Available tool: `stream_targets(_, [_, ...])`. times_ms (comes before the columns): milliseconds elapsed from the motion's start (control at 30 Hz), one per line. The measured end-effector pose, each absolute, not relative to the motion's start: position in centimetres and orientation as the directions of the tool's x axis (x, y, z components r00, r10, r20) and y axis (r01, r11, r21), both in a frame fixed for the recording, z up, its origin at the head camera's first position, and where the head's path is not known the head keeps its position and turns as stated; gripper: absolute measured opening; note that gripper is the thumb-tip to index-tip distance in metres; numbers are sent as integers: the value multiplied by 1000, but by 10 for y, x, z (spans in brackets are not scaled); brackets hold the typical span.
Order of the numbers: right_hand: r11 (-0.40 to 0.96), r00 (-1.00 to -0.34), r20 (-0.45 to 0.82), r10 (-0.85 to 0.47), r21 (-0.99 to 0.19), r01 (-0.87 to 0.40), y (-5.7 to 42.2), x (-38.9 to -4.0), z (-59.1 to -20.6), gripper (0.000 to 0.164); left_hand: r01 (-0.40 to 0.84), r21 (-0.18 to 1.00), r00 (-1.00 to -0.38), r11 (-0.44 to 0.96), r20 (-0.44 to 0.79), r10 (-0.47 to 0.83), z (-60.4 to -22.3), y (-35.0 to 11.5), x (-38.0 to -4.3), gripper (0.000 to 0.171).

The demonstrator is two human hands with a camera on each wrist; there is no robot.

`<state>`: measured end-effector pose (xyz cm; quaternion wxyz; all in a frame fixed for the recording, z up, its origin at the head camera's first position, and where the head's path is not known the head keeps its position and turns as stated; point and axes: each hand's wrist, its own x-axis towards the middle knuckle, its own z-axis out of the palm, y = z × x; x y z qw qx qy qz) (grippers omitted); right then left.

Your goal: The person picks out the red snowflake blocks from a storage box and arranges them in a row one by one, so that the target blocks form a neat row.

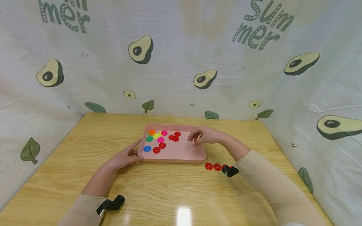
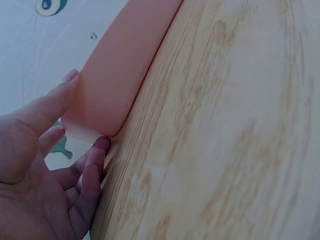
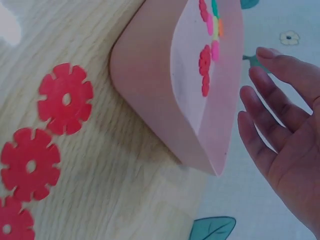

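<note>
A shallow pink tray [image 1: 175, 160] stands on the wooden table with flat, notched plastic flower discs inside. My left hand [image 1: 127, 157] holds its near left corner, with the thumb against the front wall and a finger along the left side. In the left wrist view, the thumb [image 2: 55, 102] touches the tray wall [image 2: 122, 55]. My right hand [image 1: 207, 135] hovers over the right end of the tray, fingers loosely bent, holding nothing. Nearest to it inside are red discs [image 1: 176, 138]. Outside the front right corner lies a row of red discs [image 1: 217, 167].
The tray's left half holds a blue disc [image 1: 147, 148], a green disc [image 1: 149, 138], an orange disc [image 1: 152, 132], and pink and yellow ones. A black wrist mount [image 1: 230, 171] hides part of the red row. A printed cloth [image 1: 169, 62] hangs behind and beside the table [image 1: 158, 191].
</note>
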<state>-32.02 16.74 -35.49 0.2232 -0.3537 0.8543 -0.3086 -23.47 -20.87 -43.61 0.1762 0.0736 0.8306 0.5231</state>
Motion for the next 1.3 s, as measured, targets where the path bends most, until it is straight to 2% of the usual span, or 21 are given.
stream_targets(400, [596,-650,-216,-729,-668,-446,135,-353,-366,27,-69,896,-927,439,-220,304,-436,-209,-235,89])
stream_targets(700, [639,-668,-225,-710,-603,-477,115,-368,-376,25,-71,893,-932,445,-218,289,-434,-207,-233,88])
stream_targets(1300, [709,-712,-279,-644,-567,-419,90,-377,-392,28,-70,897,-936,436,-211,283,-437,-208,-234,87])
